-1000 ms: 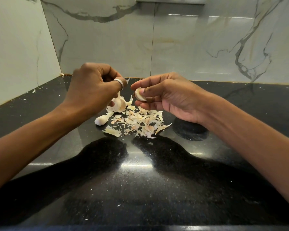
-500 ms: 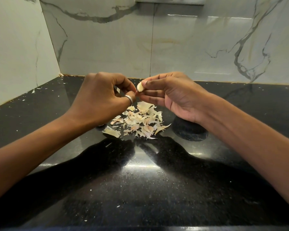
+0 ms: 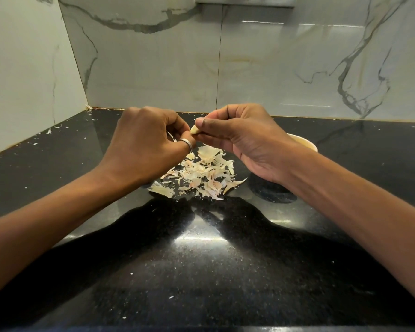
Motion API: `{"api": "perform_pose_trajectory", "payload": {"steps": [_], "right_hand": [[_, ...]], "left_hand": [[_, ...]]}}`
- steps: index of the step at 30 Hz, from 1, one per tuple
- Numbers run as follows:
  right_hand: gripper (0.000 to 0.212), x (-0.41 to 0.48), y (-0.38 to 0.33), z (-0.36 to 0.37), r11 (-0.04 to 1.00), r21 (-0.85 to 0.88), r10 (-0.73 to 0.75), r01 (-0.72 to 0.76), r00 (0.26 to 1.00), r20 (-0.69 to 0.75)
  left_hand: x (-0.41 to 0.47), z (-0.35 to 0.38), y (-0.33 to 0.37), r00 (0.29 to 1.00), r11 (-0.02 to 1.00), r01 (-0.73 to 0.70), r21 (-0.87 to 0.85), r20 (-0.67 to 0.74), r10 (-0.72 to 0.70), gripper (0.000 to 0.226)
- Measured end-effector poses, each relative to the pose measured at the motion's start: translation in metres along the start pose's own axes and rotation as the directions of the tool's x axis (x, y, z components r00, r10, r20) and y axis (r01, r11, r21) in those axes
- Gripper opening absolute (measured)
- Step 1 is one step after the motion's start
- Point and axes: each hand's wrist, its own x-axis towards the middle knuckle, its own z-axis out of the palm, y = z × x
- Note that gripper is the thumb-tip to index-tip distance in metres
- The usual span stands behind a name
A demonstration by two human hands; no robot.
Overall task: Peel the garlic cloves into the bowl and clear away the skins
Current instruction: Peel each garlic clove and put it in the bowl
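Observation:
My right hand (image 3: 244, 140) pinches a pale garlic clove (image 3: 194, 129) between thumb and fingers, held above the counter. My left hand (image 3: 146, 144), with a ring on one finger, has its fingertips curled against the clove's left end, and a thin strip of skin (image 3: 171, 137) shows under those fingers. Below both hands lies a pile of garlic skins (image 3: 201, 173) on the black counter (image 3: 201, 271). Behind my right wrist shows the rim of a pale bowl (image 3: 304, 142); its inside is hidden. The loose cloves seen earlier are hidden by my left hand.
Marble-patterned tile walls (image 3: 273, 68) close the counter at the back and the left, forming a corner. Small skin flecks (image 3: 50, 130) lie scattered along the left wall. The near half of the glossy counter reflects my arms.
My left hand has risen from the garlic on the counter and closed in on the clove in my right hand. The right hand lifted the clove slightly.

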Motion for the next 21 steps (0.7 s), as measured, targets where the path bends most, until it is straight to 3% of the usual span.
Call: {"api": "perform_pose_trajectory", "payload": {"steps": [21], "right_hand": [[0.007, -0.003, -0.009, -0.004, 0.997, -0.053, 0.055, -0.053, 0.998, 0.041]], "left_hand": [[0.003, -0.003, -0.005, 0.995, 0.983, 0.087, -0.16, 0.059, -0.078, 0.005]]}}
